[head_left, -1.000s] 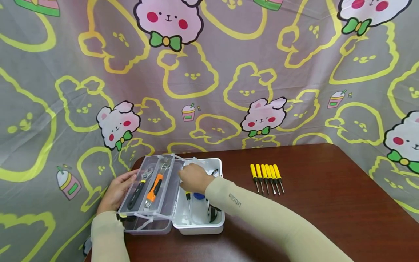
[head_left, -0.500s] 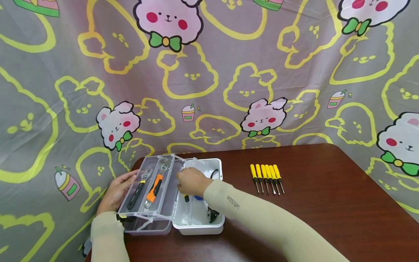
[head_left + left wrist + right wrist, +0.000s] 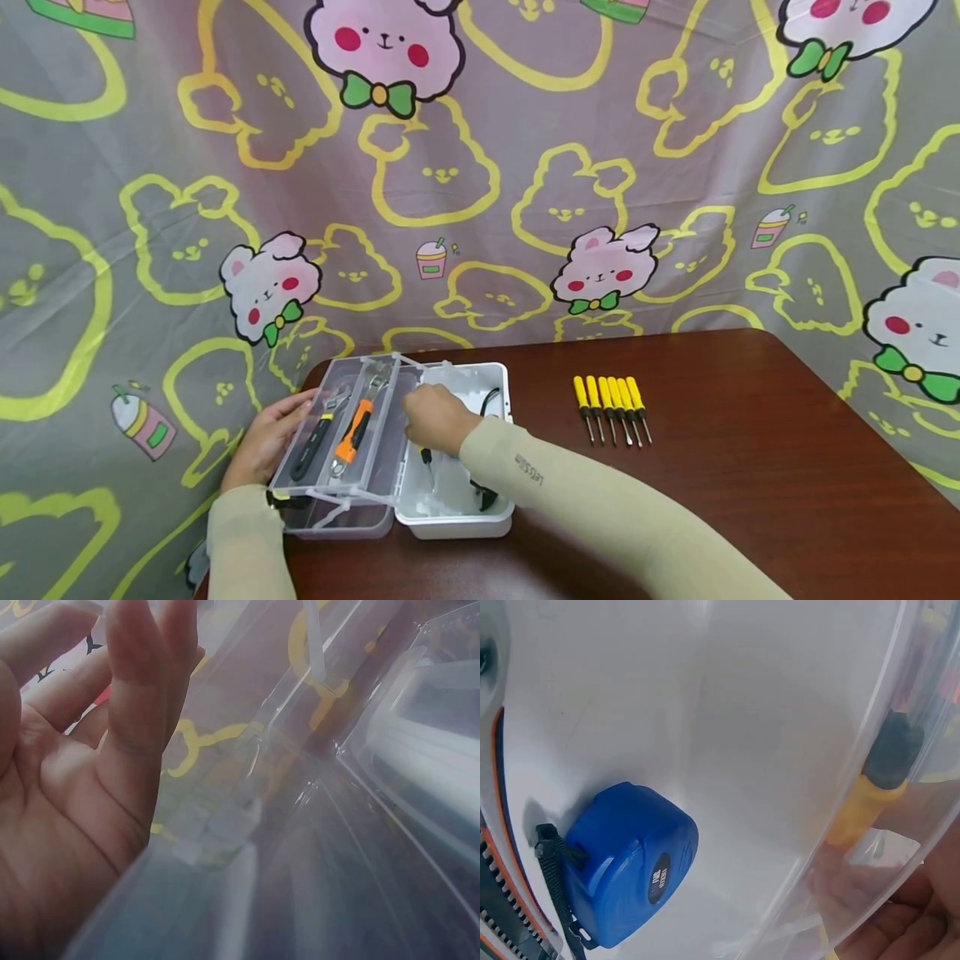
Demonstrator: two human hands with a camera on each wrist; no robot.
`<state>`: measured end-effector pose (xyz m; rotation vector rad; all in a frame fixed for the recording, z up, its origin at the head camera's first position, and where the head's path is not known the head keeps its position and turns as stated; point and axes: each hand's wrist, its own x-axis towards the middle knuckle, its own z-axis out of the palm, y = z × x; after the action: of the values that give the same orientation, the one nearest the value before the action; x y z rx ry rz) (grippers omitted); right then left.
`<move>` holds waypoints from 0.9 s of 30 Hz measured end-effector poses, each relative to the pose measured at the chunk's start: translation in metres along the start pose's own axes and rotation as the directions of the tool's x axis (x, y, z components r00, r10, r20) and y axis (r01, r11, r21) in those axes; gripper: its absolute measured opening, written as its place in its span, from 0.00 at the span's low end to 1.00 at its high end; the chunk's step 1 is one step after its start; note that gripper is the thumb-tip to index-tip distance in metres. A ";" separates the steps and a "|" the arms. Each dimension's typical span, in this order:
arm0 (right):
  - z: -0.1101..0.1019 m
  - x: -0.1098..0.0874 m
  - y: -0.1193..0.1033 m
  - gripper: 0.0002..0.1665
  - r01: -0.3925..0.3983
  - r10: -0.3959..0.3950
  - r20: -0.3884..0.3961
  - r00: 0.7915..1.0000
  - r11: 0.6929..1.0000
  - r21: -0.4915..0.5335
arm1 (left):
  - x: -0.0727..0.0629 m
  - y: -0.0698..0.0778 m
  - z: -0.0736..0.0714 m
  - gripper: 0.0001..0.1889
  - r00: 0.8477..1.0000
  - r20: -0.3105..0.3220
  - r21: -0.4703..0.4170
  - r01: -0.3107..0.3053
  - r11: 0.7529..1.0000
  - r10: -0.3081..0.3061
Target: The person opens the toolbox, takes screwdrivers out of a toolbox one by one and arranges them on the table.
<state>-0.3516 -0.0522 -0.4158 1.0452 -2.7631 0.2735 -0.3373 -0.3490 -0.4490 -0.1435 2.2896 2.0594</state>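
My right hand [image 3: 435, 419] is over the white toolbox [image 3: 450, 527], near its hinge side, and grips a screwdriver [image 3: 425, 456]. The screwdriver's yellow handle and black collar show through clear plastic in the right wrist view, and its shaft points toward me. My left hand [image 3: 268, 437] rests at the outer left side of the raised clear tray [image 3: 309, 493], fingers extended; the left wrist view shows its palm beside the plastic. In that tray lie a black-handled adjustable wrench [image 3: 313, 446] and an orange-handled adjustable wrench [image 3: 354, 437].
Inside the toolbox a blue tape measure [image 3: 634, 862] with a dark strap lies on the white floor. A black item [image 3: 486, 498] is partly hidden by my right sleeve. Several yellow-handled screwdrivers [image 3: 612, 400] lie in a row on the brown table [image 3: 720, 450].
My right hand has shifted slightly left toward the clear tray with the screwdriver. The blue tape measure has become hidden in the head view. My left hand stays in place.
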 end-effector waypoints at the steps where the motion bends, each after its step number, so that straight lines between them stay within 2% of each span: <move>1: 0.000 0.000 0.000 0.09 -0.006 0.006 -0.005 1.000 1.000 0.002 | 0.000 0.000 0.000 0.38 1.000 0.000 -0.002 0.000 1.000 0.000; 7: -0.003 0.001 -0.003 0.13 -0.032 0.032 -0.005 0.999 0.999 -0.022 | 0.002 0.000 0.000 0.37 1.000 -0.004 0.014 -0.002 1.000 0.002; 15: -0.004 0.004 -0.008 0.11 -0.055 0.056 0.036 0.998 0.998 -0.041 | 0.002 0.001 0.001 0.38 1.000 0.008 -0.016 -0.018 1.000 0.019; 20: -0.008 0.004 -0.006 0.16 -0.095 0.092 0.084 0.992 0.995 0.033 | 0.001 0.001 0.000 0.38 1.000 0.007 -0.007 -0.016 1.000 0.016; 27: -0.013 0.002 -0.002 0.22 -0.156 0.145 0.067 0.987 0.968 0.198 | 0.002 -0.001 0.000 0.37 1.000 -0.012 0.001 0.008 1.000 -0.008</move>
<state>-0.3504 -0.0523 -0.4030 0.8967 -2.9150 0.5674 -0.3393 -0.3495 -0.4502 -0.1646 2.2929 2.0592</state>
